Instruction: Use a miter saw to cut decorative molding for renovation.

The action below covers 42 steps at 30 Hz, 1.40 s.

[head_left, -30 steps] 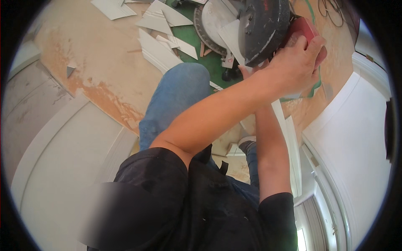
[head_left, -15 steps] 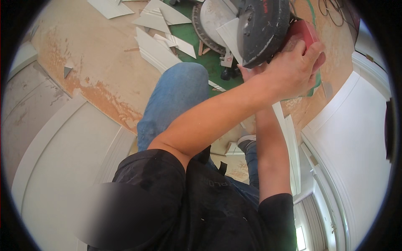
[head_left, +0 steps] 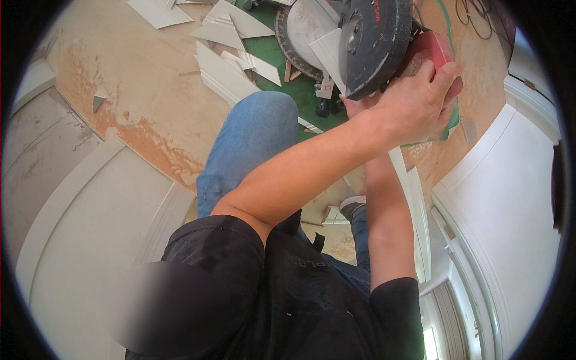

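Observation:
My left hand (head_left: 417,99) is closed around the red handle (head_left: 433,49) of a mitre saw, whose dark grey blade guard (head_left: 375,42) hangs just left of the hand. The saw's round metal table (head_left: 303,30) lies beneath it on a green mat (head_left: 282,69). A white trim piece (head_left: 329,53) rests on the saw table against the guard. My right forearm runs up under the left one. My right hand (head_left: 354,108) is almost wholly hidden behind the left wrist, close under the guard, and I cannot tell what it holds.
My knee in blue jeans (head_left: 252,144) is bent below the saw. Several white moulding offcuts (head_left: 225,66) lie on the plywood floor (head_left: 120,90). A long white moulding strip (head_left: 417,198) lies to the right, and white panelled boards (head_left: 90,240) flank both sides.

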Each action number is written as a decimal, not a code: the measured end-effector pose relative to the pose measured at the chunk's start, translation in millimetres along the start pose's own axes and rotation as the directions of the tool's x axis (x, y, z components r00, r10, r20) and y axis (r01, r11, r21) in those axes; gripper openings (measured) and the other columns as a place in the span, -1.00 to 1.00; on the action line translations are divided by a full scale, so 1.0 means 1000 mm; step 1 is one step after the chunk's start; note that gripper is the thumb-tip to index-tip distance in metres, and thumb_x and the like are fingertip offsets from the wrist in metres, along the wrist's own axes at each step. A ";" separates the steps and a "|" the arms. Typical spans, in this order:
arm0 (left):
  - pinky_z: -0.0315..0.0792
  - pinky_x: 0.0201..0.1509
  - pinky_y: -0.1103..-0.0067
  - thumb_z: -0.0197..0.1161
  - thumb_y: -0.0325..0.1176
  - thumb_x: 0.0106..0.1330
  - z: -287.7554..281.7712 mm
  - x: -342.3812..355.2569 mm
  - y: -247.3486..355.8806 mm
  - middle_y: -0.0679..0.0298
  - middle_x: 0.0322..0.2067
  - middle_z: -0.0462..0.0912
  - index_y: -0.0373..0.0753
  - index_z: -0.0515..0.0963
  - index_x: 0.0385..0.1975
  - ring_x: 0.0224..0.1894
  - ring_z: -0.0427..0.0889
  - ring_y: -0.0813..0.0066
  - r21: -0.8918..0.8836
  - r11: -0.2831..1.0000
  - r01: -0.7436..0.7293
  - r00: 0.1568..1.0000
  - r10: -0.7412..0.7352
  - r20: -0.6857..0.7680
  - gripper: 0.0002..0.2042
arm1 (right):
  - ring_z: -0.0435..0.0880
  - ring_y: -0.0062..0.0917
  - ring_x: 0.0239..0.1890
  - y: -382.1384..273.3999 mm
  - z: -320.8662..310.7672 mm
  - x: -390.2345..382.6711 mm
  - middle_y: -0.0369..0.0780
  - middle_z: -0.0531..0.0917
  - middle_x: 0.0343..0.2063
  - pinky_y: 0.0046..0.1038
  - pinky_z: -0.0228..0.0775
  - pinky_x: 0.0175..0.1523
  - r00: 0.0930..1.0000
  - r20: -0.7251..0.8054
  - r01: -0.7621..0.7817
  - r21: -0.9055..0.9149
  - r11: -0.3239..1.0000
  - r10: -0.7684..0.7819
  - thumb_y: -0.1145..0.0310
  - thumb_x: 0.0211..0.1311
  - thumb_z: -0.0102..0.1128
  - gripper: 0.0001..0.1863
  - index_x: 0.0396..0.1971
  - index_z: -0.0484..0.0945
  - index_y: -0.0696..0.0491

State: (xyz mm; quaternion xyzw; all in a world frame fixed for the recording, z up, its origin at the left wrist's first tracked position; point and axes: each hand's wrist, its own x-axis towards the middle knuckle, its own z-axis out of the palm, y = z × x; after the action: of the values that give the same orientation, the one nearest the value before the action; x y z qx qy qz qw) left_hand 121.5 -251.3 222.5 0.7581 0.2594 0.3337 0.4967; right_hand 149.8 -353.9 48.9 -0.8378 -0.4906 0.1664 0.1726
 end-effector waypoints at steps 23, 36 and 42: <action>0.62 -0.47 0.14 0.32 -0.32 0.29 0.003 -0.011 -0.007 -0.04 -0.27 0.49 -0.11 0.25 0.20 -0.47 0.65 -0.11 -0.040 0.998 -0.044 0.998 0.042 -0.037 -0.48 | 0.06 -0.04 0.52 0.000 0.002 0.002 -0.03 0.08 0.53 0.05 -0.14 0.55 1.000 -0.011 0.010 -0.013 1.000 -0.010 -0.15 0.31 0.30 -0.15 0.51 0.23 -0.15; 0.66 -0.37 0.19 0.35 -0.50 0.10 0.005 -0.025 -0.014 -0.02 -0.15 0.47 -0.05 0.23 0.26 -0.31 0.65 -0.10 -0.026 0.999 -0.035 0.999 0.034 -0.015 -0.32 | 0.09 -0.02 0.50 -0.005 -0.004 0.001 -0.04 0.10 0.51 0.09 -0.10 0.53 0.999 -0.044 -0.004 -0.022 1.000 0.003 -0.16 0.29 0.31 -0.17 0.49 0.27 -0.19; 0.67 -0.37 0.19 0.36 -0.50 0.08 0.010 -0.035 -0.024 -0.05 -0.03 0.46 -0.06 0.24 0.26 -0.22 0.66 -0.11 -0.044 0.997 -0.061 0.998 0.060 -0.018 -0.31 | 0.10 -0.01 0.49 -0.005 -0.006 0.001 -0.04 0.10 0.51 0.10 -0.08 0.52 0.999 -0.053 -0.009 -0.036 0.999 0.007 -0.16 0.28 0.32 -0.17 0.48 0.28 -0.21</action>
State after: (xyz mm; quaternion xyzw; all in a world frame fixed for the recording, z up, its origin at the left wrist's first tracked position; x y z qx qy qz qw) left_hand 104.9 -273.4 189.3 0.7516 0.2330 0.3605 0.5009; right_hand 149.4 -351.4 56.5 -0.8469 -0.4854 0.1359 0.1696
